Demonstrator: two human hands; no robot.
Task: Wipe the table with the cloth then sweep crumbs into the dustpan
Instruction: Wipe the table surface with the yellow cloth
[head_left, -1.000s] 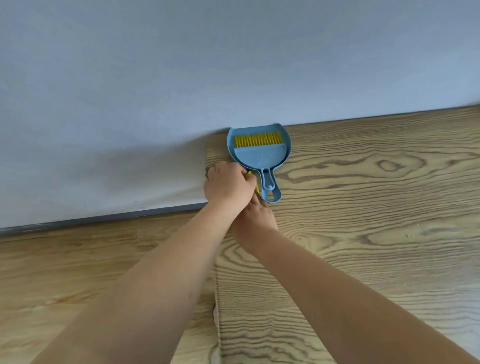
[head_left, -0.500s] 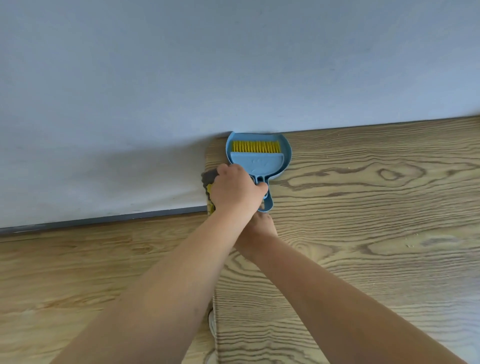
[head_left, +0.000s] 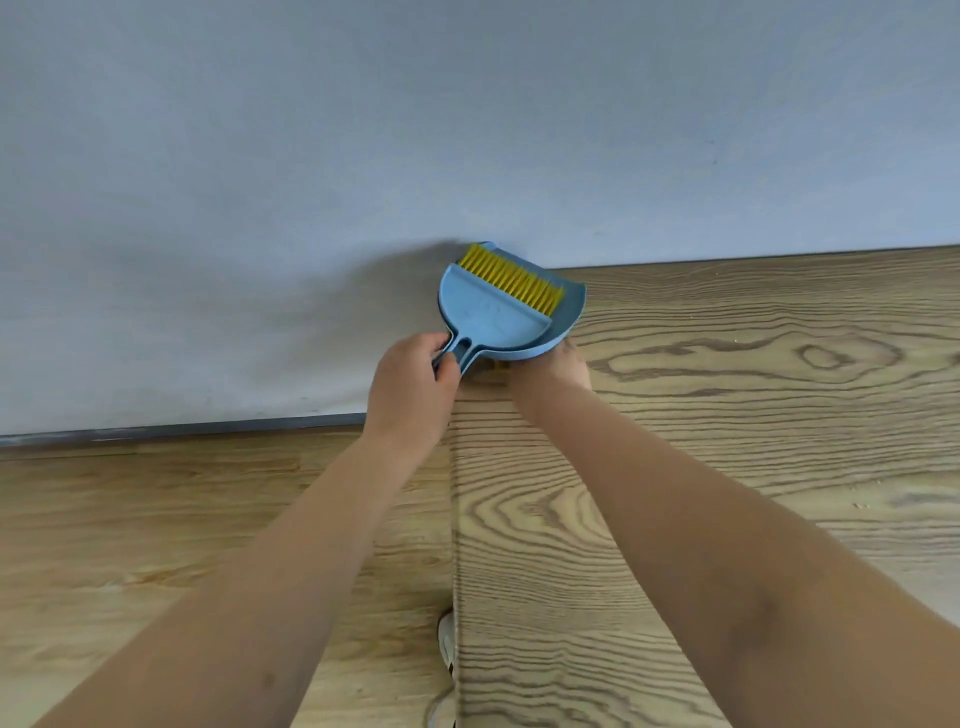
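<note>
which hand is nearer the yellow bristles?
Right, narrowly. The right hand sits under the dustpan's near rim, below the yellow bristles; the left hand grips the handles, farther off.

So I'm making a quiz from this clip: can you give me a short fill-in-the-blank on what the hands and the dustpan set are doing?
1. The left hand grips the blue ____ of the dustpan set.
2. The brush nested in the dustpan has ____ bristles.
3. The right hand is under the dustpan's ____ edge.
4. The table has a ____ grain surface.

Missing words: handle; yellow; right; wood
</note>
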